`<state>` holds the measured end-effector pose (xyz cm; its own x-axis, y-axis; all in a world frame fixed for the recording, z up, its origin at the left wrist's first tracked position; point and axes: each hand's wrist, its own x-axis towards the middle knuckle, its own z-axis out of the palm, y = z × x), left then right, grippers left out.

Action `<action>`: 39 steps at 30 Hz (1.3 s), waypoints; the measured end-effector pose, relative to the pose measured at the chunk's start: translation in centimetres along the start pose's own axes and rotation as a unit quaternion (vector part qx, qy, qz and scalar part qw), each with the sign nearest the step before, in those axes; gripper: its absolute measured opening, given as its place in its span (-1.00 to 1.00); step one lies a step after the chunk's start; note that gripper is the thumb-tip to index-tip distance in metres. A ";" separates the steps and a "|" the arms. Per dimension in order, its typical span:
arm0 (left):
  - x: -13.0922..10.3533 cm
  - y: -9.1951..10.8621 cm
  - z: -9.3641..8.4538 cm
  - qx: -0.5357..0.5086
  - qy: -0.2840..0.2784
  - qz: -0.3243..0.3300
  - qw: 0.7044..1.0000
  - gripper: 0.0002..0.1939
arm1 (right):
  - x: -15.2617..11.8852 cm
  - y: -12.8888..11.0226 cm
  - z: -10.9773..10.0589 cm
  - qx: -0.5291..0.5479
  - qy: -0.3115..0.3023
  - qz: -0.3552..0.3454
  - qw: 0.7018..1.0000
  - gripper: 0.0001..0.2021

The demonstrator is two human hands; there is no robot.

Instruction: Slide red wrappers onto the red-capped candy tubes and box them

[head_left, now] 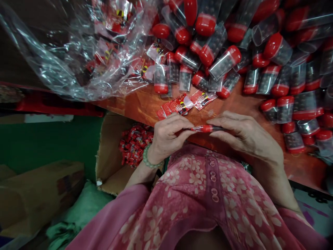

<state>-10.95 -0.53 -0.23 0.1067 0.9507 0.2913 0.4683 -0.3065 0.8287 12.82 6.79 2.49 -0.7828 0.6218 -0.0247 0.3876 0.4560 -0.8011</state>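
Observation:
My left hand [173,133], with a green bead bracelet on the wrist, pinches the thin left end of a small red-and-clear wrapper [197,128] between thumb and fingers. Joined to it in line is a red-capped clear container [207,128], whose dark body my right hand [239,133] holds between thumb and fingers. How far the wrapper reaches over the container cannot be made out. Both hands are just above the table's near edge. Beyond them lie flat printed red packets [174,107], one overlapping another.
Many red-capped clear containers [226,62] with dark balls inside heap across the reddish wooden table [132,107]. A big clear plastic bag [104,83] of printed packets lies at the upper left. Below the table edge, an open cardboard box [109,149] holds wrapped red pieces [135,144].

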 end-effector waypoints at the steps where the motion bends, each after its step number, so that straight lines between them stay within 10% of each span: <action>1: -0.1 0.0 0.1 0.000 -0.009 0.006 1.000 -0.93 | 0.0 0.0 0.0 -0.009 -0.012 -0.002 1.000 -0.67; 39: 0.7 -0.7 0.9 -0.133 -0.166 -0.179 0.961 -0.73 | 0.6 1.8 0.7 0.144 -0.059 -0.002 0.988 -0.77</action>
<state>-10.42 0.35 -1.03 0.2756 0.9467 -0.1668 0.2906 0.0834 0.9532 12.68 7.56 0.57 -0.8424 0.5333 -0.0767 0.2426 0.2484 -0.9378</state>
